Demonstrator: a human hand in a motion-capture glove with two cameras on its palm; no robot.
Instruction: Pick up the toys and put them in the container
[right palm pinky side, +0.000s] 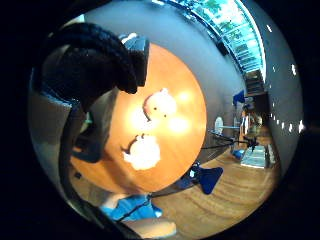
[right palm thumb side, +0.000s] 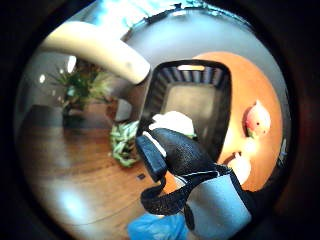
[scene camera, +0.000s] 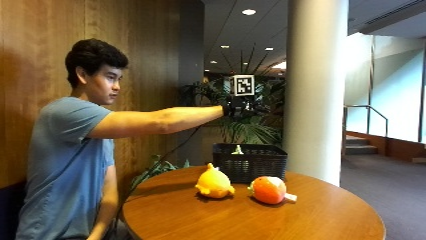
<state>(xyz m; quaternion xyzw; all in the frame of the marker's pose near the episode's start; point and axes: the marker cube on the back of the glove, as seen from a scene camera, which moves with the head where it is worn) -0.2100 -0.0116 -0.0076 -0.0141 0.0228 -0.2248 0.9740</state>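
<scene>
- Two toys rest on the round wooden worktop (scene camera: 319, 220), well below the grip: a yellow toy (scene camera: 214, 183) and an orange toy (scene camera: 268, 190), just beside each other and apart from the grip.
- Both toys stand in front of a black slatted container (scene camera: 249, 161), which sits on the worktop almost directly beneath the grip.
- One pale toy (scene camera: 237, 149) shows above the container's rim in the outside view; the thumb-side palm view shows a pale object inside the container next to the gloved fingertip, probably the same toy.
- Right hand (scene camera: 234, 107), the grip, is held out at the end of a level, extended arm, high above the container and touching none of the toys.
- Grip state: the little-finger-side palm view shows a gloved finger (right palm pinky side: 112, 57) curved over, and the thumb-side palm view shows a gloved digit (right palm thumb side: 172, 152) bent across the container's opening; no object is seen between them. Whether the fingers are fully closed cannot be told.
- Seated person in a blue shirt (scene camera: 66, 165) faces the worktop; the other arm hangs down at the person's side, its hand out of view.
- Surroundings beyond the grip: a white column (scene camera: 316, 90), green plants (scene camera: 249, 127) behind the container, and a wood-panelled wall (scene camera: 33, 60) behind the person.
</scene>
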